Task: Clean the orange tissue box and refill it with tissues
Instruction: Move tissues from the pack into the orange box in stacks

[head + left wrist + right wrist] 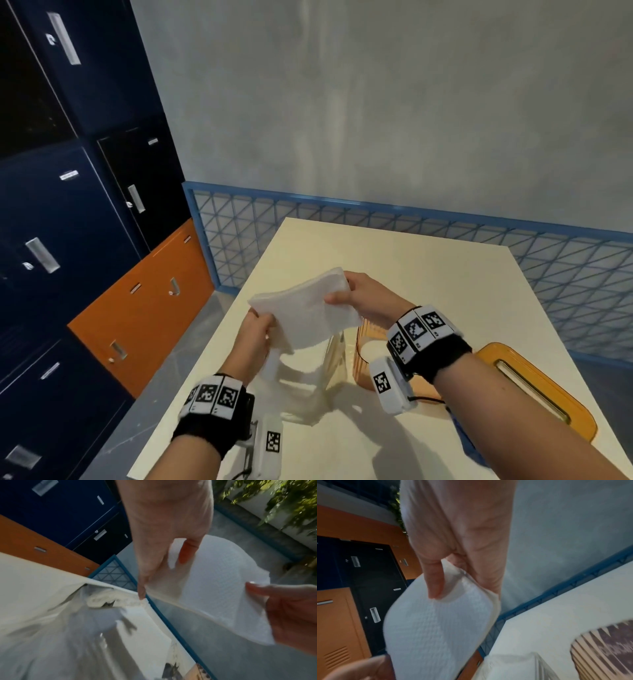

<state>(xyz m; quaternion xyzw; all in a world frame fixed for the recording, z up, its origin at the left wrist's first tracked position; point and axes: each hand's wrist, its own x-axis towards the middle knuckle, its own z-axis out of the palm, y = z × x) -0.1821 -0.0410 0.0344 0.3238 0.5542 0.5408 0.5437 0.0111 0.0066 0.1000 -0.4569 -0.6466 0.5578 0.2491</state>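
So, a thick white stack of tissues [310,303] is being held up in the air over the cream surface [411,260], gripped at both ends. The left hand [257,330] has the near lower corner pinched between thumb and curled fingers [186,553], and a clear plastic wrapper [301,380] is seen hanging below that hand, crumpled and drooping down to the surface. The right hand [358,298] is clamped on the far upper edge of the stack, thumb on top and fingers [489,574] wrapped underneath, so the tissues are pinched there too. In the right wrist view the embossed texture of the top sheet can be made out pretty clearly, and the stack is bent a little under the thumb.

The orange tissue box [368,349] is sat on the surface just under and behind the right wrist, open at the top, ribbed translucent walls; most of it is hidden by the wrist and the tracker bands. Its orange lid [534,387], with the long slot in it, is lying flat to the right of the box, partly covered by the right forearm.

A blue mesh fence [376,219] is seen running behind the surface, and dark blue and orange lockers [85,205] are stood off to the left. Whether anything is inside the box can't be told.
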